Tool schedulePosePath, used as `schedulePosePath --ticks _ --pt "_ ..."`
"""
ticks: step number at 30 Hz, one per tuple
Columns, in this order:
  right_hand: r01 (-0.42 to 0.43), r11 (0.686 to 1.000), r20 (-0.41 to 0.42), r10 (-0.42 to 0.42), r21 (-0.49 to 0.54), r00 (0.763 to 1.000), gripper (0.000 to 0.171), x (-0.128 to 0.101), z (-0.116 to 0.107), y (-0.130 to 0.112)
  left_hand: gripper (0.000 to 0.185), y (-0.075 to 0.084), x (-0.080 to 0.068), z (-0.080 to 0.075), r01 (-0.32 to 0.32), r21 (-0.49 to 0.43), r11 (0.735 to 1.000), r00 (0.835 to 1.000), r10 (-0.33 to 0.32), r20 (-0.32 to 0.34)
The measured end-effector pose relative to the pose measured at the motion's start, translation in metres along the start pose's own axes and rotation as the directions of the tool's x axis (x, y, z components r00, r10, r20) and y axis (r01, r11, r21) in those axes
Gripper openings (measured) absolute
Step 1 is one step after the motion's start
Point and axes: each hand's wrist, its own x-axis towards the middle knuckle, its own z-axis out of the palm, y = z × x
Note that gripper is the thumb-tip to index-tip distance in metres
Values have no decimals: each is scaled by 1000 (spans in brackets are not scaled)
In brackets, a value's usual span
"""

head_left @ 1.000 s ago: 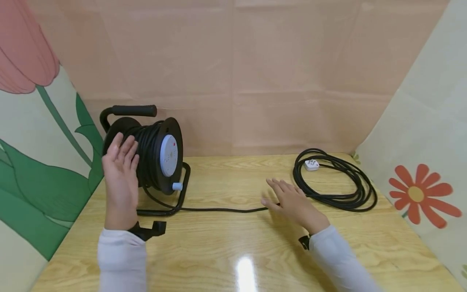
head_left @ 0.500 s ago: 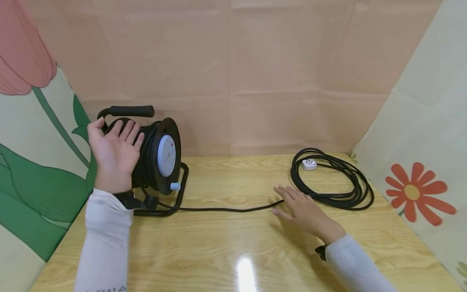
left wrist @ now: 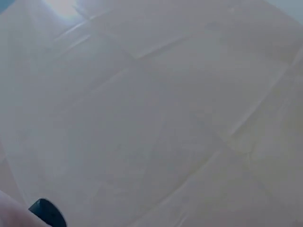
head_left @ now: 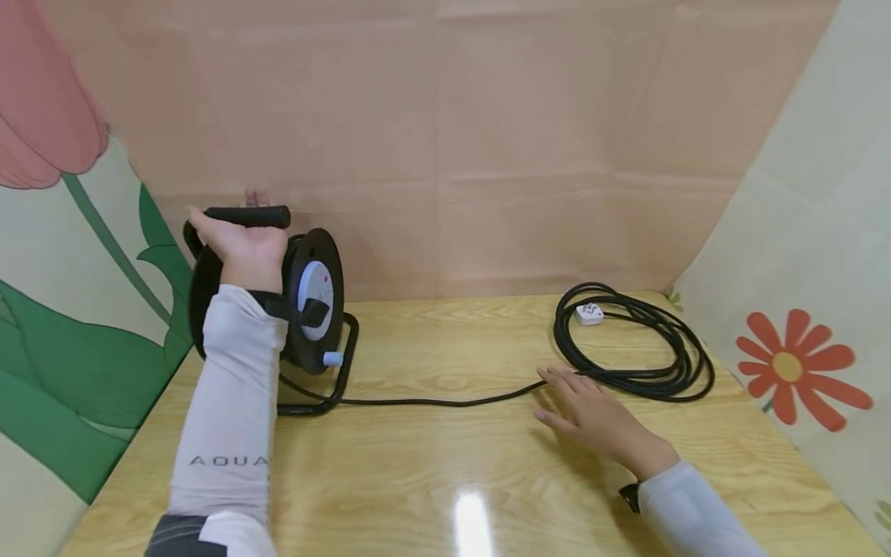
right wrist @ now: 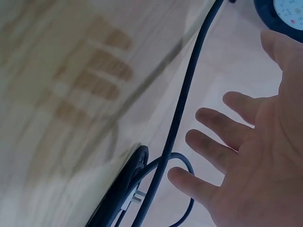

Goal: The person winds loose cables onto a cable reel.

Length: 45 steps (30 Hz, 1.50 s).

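On the table (head_left: 418,480), the reel (head_left: 313,302) stands far left with the left hand (head_left: 240,244) curled round its handle (head_left: 264,216), while the right hand (head_left: 599,414), fingers spread, hovers by the cable (head_left: 431,401) near the right-hand coil (head_left: 633,340).

Both arms are in pale, whitish long sleeves, snug fit. The left sleeve (head_left: 226,410) has "AQUA" printed across it in small grey letters, lower left of the head view. Each wrist has a black strap, the right-hand one (head_left: 631,497) just peeking out at the cuff.
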Motion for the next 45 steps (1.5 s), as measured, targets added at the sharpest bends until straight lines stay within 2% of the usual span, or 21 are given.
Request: schedulePosePath --ticks 2,4,10,15,24,29,35,41,45 --pt "5 1000 -7 -5 2 1000 71 0 2 1 52 -4 4 0 -51 -54 997 999 51 3" --pt "16 1000 -20 -16 -1 1000 71 0 3 1 55 -6 8 -1 -84 -67 994 996 85 15" --pt "5 1000 -4 -5 23 1000 70 -1 5 0 68 -11 14 -8 -121 -121 985 986 134 104" --pt "-3 1000 -1 4 24 1000 72 -3 7 1 70 -13 14 -8 -136 -104 985 979 149 139" --pt "12 1000 -11 -12 14 1000 72 -4 9 4 72 -14 13 -7 -185 -24 982 978 186 95" --pt "32 999 -21 -32 8 999 71 -2 7 5 69 -14 16 -5 -149 25 989 986 147 77" --pt "39 999 -18 -39 -7 999 70 -1 1 8 68 -9 21 -2 -19 82 996 999 16 33" --pt "26 1000 -15 -26 2 1000 71 0 -2 8 67 0 27 1 79 105 991 997 -79 -6" --pt "9 1000 -6 -9 0 1000 71 0 -4 9 68 11 29 3 128 159 979 992 -125 -30"
